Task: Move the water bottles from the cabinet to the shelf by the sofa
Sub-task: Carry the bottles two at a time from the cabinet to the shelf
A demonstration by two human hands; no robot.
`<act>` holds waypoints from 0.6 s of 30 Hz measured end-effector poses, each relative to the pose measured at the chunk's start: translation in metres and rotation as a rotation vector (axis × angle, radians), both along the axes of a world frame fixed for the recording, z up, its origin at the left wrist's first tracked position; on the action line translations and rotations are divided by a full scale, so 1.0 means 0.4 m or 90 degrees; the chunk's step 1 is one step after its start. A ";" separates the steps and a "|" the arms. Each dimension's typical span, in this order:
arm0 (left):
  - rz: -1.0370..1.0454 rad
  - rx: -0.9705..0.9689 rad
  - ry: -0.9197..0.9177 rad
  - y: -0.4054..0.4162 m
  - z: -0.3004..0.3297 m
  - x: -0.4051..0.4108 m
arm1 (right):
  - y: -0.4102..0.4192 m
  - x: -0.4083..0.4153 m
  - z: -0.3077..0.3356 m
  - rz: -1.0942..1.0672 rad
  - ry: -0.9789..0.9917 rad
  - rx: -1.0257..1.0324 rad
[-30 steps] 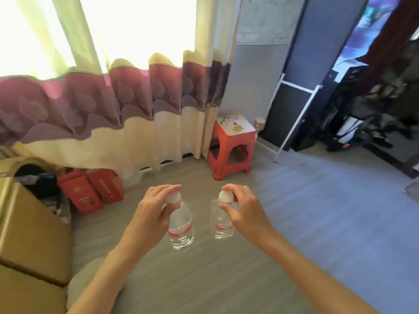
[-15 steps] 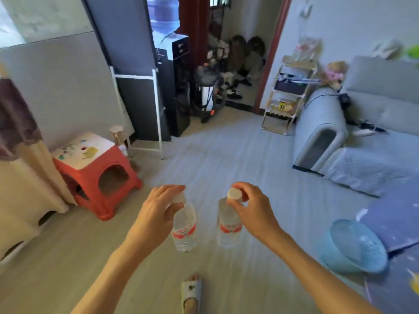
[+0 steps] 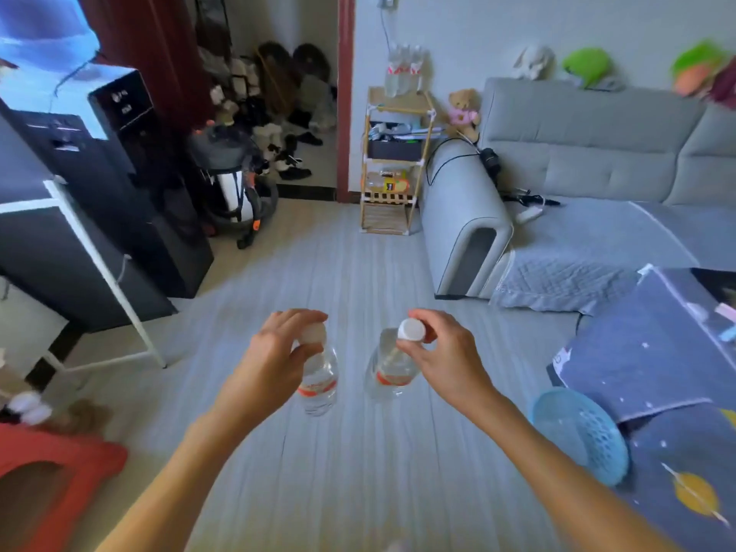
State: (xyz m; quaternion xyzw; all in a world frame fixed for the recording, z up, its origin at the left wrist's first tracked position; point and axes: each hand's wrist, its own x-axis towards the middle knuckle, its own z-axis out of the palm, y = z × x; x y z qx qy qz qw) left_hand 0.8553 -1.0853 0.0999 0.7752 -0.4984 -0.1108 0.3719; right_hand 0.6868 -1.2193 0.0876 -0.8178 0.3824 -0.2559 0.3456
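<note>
My left hand pinches the white cap of a clear water bottle with a red label, which hangs below it. My right hand pinches the cap of a second bottle the same way. Both bottles dangle over the grey floor in front of me. Ahead, a wooden shelf stands against the wall beside the grey sofa's armrest. Several water bottles stand on its top level.
A black water dispenser and a dark panel on a white frame stand on the left. A vacuum cleaner sits by the doorway. A red stool is at lower left, a blue basket and a patterned cloth at right.
My view has swung right, from the curtain and stool toward the sofa and shelf, which now lie straight ahead and nearer. Both hands keep their hold on the bottle caps.
</note>
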 end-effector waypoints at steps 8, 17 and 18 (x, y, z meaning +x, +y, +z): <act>-0.017 0.039 -0.016 -0.463 -0.026 0.212 | -0.463 0.218 -0.031 0.051 0.071 -0.019; 0.016 0.028 -0.027 -0.972 0.022 0.455 | -0.982 0.478 0.015 0.064 0.045 -0.054; 0.017 0.026 -0.030 -1.024 0.023 0.485 | -1.036 0.507 0.012 0.061 0.045 -0.056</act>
